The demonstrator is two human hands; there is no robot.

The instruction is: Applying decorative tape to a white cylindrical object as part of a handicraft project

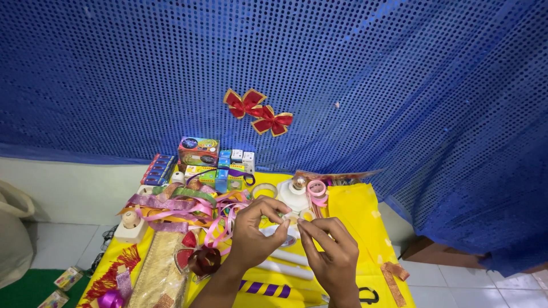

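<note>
Tape roll held over the yellow surface

A small white roll is pinched between the fingertips of both hands, above the middle of the surface. It is mostly hidden by the fingers, and its pose cannot be told.

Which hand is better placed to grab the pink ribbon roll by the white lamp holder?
Right, probably. The right hand sits on the same side as the pink ribbon roll, which lies just above it. The left hand is farther over, its fingertips pinching a small pale piece.
</note>
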